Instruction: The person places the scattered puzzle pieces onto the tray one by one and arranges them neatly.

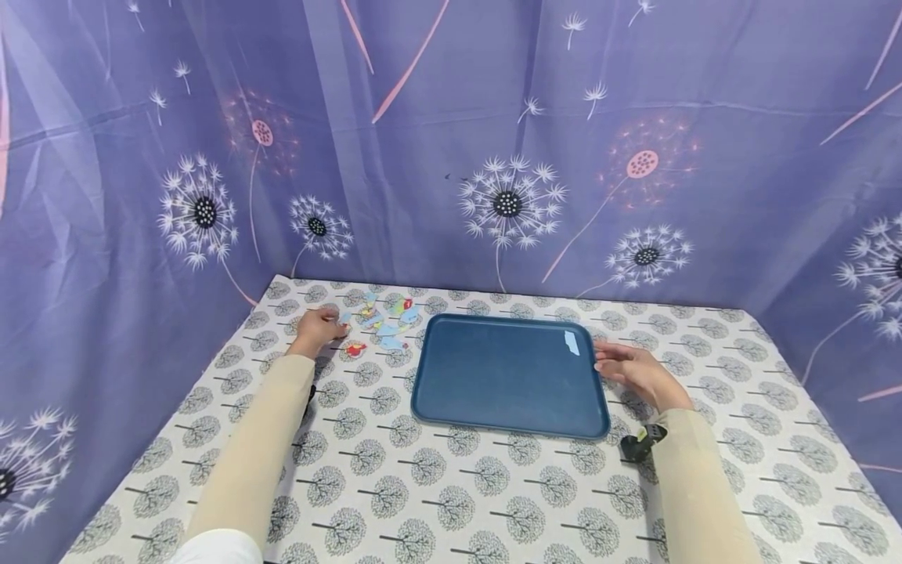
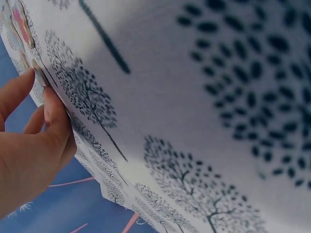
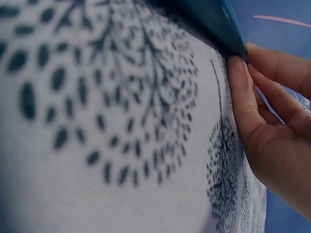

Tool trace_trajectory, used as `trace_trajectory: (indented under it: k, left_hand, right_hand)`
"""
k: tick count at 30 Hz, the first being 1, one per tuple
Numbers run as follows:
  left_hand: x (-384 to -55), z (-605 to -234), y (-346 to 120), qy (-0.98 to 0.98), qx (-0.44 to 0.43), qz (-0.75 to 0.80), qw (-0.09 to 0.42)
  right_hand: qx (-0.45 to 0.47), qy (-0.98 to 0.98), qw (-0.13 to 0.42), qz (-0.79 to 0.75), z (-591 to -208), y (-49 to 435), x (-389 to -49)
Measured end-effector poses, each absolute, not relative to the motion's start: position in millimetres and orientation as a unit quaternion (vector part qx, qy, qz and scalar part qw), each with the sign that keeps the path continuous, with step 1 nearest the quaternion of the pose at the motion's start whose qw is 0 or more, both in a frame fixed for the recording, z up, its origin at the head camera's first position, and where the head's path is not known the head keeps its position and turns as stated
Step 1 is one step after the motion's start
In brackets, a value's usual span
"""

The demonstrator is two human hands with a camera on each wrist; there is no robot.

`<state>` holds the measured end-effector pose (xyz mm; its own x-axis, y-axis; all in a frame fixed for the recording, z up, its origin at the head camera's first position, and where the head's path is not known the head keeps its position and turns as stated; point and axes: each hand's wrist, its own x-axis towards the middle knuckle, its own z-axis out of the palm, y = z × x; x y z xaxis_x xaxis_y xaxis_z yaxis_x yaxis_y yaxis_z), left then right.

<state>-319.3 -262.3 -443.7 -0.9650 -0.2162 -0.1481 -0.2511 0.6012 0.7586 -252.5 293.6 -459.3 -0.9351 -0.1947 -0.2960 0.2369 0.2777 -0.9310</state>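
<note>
My left hand [image 1: 319, 329] is at the far left of the table, pinching a small light-blue puzzle piece [image 2: 40, 73] between thumb and fingers. Just right of it lies a loose group of puzzle pieces [image 1: 390, 330] in light blue, yellow, green and red. A red one [image 1: 355, 350] sits a little nearer. A dark blue rectangular tray [image 1: 507, 376] rests at the middle, with one light-blue piece [image 1: 571, 342] flat near its far right corner. My right hand [image 1: 634, 372] has its extended fingertips right at the tray's right rim, thumb low beside the edge.
The table is covered by a white cloth [image 1: 423, 501] printed with grey trees. Purple curtains [image 1: 437, 196] with dandelion patterns hang behind it and at both sides. A dark wrist strap [image 1: 643, 442] shows at my right sleeve.
</note>
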Motion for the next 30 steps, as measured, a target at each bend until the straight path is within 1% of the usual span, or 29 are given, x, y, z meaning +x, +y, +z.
trace_trajectory:
  k: [10,20,30]
  left_hand:
    - [-316.9,-441.3,-258.2,0.896,-0.131,0.421,0.038]
    - [-323.5,-444.5,-256.8,0.895,-0.133,0.424,0.039]
    - [-322.6,-442.6,-250.5,0.892,-0.139,0.430,0.002]
  right_hand:
    - [0.014,0.779,0.178,-0.601,-459.8,294.1,-252.7]
    - [0.015,0.779,0.175,-0.602,-460.2,292.0,-252.8]
    - [0.015,0.782,0.170,-0.599,-463.0,293.0,-254.3]
